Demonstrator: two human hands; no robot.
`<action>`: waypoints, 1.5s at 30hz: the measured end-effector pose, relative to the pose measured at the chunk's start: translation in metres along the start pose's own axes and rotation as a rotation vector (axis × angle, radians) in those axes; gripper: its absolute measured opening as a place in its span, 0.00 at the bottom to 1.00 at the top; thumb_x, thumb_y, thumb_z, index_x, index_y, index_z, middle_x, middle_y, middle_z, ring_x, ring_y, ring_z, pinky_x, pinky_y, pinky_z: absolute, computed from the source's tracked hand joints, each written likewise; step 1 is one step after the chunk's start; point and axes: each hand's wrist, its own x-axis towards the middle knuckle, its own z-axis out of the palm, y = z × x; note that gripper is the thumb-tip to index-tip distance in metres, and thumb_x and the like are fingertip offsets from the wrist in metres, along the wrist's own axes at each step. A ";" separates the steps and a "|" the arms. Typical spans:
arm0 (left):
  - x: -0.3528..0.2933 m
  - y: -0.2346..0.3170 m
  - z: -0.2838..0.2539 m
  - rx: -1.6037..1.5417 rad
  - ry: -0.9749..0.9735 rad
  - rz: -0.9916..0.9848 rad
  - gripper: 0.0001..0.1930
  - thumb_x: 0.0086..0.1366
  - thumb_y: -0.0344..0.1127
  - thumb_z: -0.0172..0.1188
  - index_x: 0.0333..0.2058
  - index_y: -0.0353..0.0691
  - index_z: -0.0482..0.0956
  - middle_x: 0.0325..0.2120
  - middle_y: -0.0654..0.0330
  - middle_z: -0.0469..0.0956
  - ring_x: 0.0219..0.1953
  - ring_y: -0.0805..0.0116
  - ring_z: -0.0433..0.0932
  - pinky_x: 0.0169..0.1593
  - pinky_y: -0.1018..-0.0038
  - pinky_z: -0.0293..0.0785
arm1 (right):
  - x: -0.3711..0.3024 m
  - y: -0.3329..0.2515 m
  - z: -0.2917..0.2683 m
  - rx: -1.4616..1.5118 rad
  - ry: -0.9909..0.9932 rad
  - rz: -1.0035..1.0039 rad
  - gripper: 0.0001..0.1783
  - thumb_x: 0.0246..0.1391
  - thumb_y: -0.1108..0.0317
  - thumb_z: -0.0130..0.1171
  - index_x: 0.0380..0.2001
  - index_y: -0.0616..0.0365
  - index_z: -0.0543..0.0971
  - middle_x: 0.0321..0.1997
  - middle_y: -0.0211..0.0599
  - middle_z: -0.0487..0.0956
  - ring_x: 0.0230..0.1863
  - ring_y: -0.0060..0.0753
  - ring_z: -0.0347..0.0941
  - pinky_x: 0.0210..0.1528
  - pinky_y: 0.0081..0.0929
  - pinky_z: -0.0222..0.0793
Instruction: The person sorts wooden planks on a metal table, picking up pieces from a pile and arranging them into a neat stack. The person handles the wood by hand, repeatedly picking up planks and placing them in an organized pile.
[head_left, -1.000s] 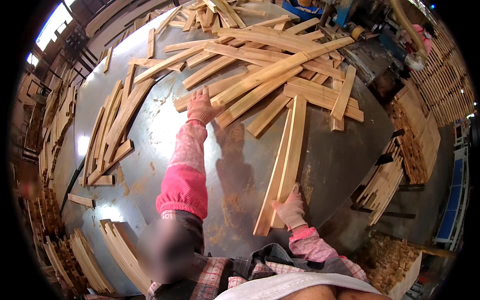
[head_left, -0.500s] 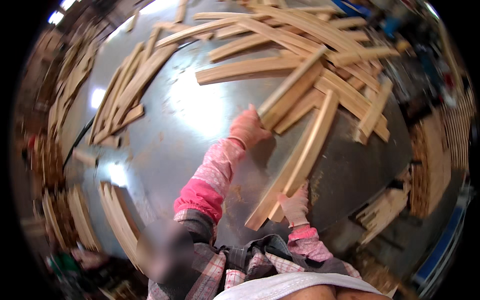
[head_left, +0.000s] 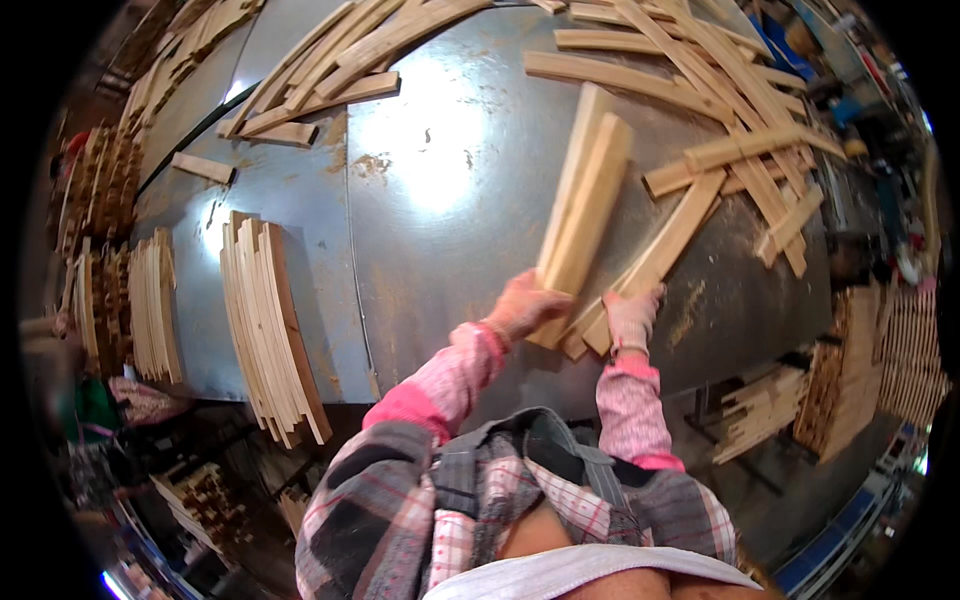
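Note:
My left hand (head_left: 525, 303) is closed round the near end of a pair of pale wooden strips (head_left: 585, 205), which point away from me, slightly blurred. To its right, my right hand (head_left: 635, 312) grips the near end of other wooden strips (head_left: 680, 232) that slant away to the right. The near ends of both bunches lie close together between my hands. Beyond them, a loose heap of curved wooden strips (head_left: 745, 90) lies crisscrossed on the metal table (head_left: 440, 235). How the fingers wrap underneath the wood is hidden.
A neat row of strips (head_left: 262, 325) overhangs the table's front edge at left, beside another stack (head_left: 152, 300). More strips (head_left: 340, 75) lie at the far left, near a short block (head_left: 203, 167). Stacked wood (head_left: 760, 408) stands below the right edge.
My left hand has drawn its wood off the heap toward me, close beside the right hand. My right hand keeps its grip on its strips. The view has shifted.

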 end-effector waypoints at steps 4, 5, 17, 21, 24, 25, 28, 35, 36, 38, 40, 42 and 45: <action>-0.071 0.013 -0.076 0.396 0.447 0.090 0.24 0.54 0.35 0.76 0.48 0.37 0.78 0.36 0.57 0.85 0.34 0.70 0.84 0.40 0.69 0.83 | -0.010 -0.050 -0.017 -0.048 -0.104 0.208 0.55 0.42 0.63 0.76 0.68 0.70 0.56 0.64 0.65 0.71 0.62 0.58 0.73 0.64 0.41 0.72; -0.080 0.006 -0.100 0.377 0.496 0.083 0.25 0.54 0.35 0.76 0.49 0.38 0.79 0.36 0.58 0.86 0.35 0.69 0.84 0.43 0.70 0.82 | -0.019 -0.044 -0.014 0.066 -0.101 0.176 0.53 0.43 0.64 0.76 0.68 0.70 0.57 0.63 0.64 0.72 0.62 0.56 0.74 0.64 0.40 0.72; -0.181 -0.068 -0.166 0.880 0.534 0.067 0.37 0.58 0.59 0.69 0.61 0.46 0.73 0.52 0.43 0.75 0.56 0.41 0.76 0.60 0.55 0.73 | -0.209 -0.066 0.062 0.733 -1.219 -0.189 0.45 0.46 0.70 0.72 0.68 0.58 0.65 0.52 0.44 0.82 0.49 0.39 0.81 0.55 0.34 0.76; -0.166 0.008 -0.128 0.876 0.679 -0.029 0.57 0.52 0.60 0.73 0.68 0.27 0.57 0.56 0.33 0.72 0.60 0.39 0.73 0.65 0.57 0.69 | -0.206 -0.096 0.055 0.009 -1.100 -0.586 0.41 0.50 0.55 0.68 0.65 0.59 0.70 0.57 0.52 0.81 0.55 0.52 0.81 0.58 0.43 0.75; -0.118 -0.018 -0.128 1.181 0.991 0.309 0.66 0.47 0.58 0.76 0.69 0.17 0.47 0.60 0.29 0.68 0.63 0.38 0.70 0.67 0.59 0.67 | -0.203 -0.129 0.031 -0.443 -1.062 -0.729 0.36 0.51 0.47 0.65 0.57 0.61 0.78 0.54 0.55 0.82 0.55 0.56 0.79 0.58 0.45 0.74; -0.116 -0.004 -0.123 1.146 0.941 0.237 0.67 0.47 0.57 0.76 0.69 0.17 0.45 0.61 0.30 0.67 0.63 0.39 0.70 0.67 0.59 0.67 | -0.196 -0.132 0.029 -0.501 -1.086 -0.731 0.35 0.52 0.45 0.64 0.53 0.62 0.80 0.52 0.55 0.83 0.55 0.58 0.79 0.59 0.46 0.74; -0.120 0.042 -0.111 1.035 0.817 -0.001 0.68 0.46 0.54 0.77 0.71 0.19 0.41 0.62 0.33 0.67 0.64 0.40 0.69 0.67 0.59 0.67 | -0.172 -0.127 0.034 -0.367 -1.180 -0.792 0.32 0.53 0.45 0.62 0.51 0.60 0.82 0.52 0.56 0.83 0.57 0.56 0.78 0.60 0.44 0.72; -0.141 0.011 -0.161 0.763 0.732 0.197 0.42 0.59 0.51 0.69 0.68 0.37 0.66 0.57 0.41 0.74 0.61 0.44 0.73 0.65 0.59 0.69 | -0.165 -0.124 0.051 0.036 -1.153 -0.540 0.34 0.55 0.46 0.63 0.59 0.56 0.77 0.56 0.52 0.81 0.60 0.51 0.77 0.64 0.40 0.68; -0.140 0.014 -0.163 0.715 0.691 0.248 0.32 0.63 0.49 0.66 0.62 0.38 0.75 0.57 0.42 0.75 0.60 0.47 0.74 0.63 0.60 0.71 | -0.164 -0.117 0.068 0.049 -1.095 -0.502 0.33 0.55 0.47 0.63 0.58 0.56 0.78 0.55 0.51 0.82 0.59 0.49 0.77 0.64 0.40 0.68; -0.139 0.001 -0.185 0.308 0.545 0.231 0.31 0.65 0.51 0.64 0.61 0.38 0.76 0.53 0.45 0.80 0.57 0.48 0.78 0.61 0.62 0.73 | -0.176 -0.135 0.060 0.028 -1.092 -0.511 0.31 0.56 0.47 0.63 0.57 0.55 0.78 0.55 0.51 0.82 0.59 0.49 0.78 0.63 0.41 0.69; -0.153 0.005 -0.180 0.154 0.537 0.196 0.28 0.68 0.51 0.62 0.59 0.40 0.77 0.48 0.47 0.84 0.54 0.48 0.81 0.60 0.63 0.74 | -0.172 -0.131 0.065 0.028 -1.077 -0.521 0.30 0.57 0.48 0.63 0.57 0.55 0.78 0.55 0.53 0.82 0.59 0.52 0.77 0.62 0.42 0.69; -0.177 -0.025 -0.176 0.545 0.566 0.112 0.27 0.68 0.51 0.60 0.59 0.40 0.78 0.51 0.44 0.82 0.56 0.49 0.79 0.61 0.62 0.73 | -0.175 -0.127 0.067 -0.024 -1.045 -0.587 0.28 0.58 0.50 0.62 0.57 0.55 0.78 0.55 0.54 0.82 0.59 0.55 0.76 0.62 0.43 0.70; -0.198 -0.019 -0.174 0.937 0.517 -0.050 0.36 0.65 0.52 0.64 0.65 0.34 0.70 0.60 0.38 0.73 0.65 0.47 0.71 0.67 0.60 0.67 | -0.202 -0.127 0.058 -0.055 -0.972 -0.725 0.27 0.59 0.52 0.60 0.58 0.52 0.77 0.56 0.53 0.81 0.60 0.57 0.76 0.61 0.46 0.70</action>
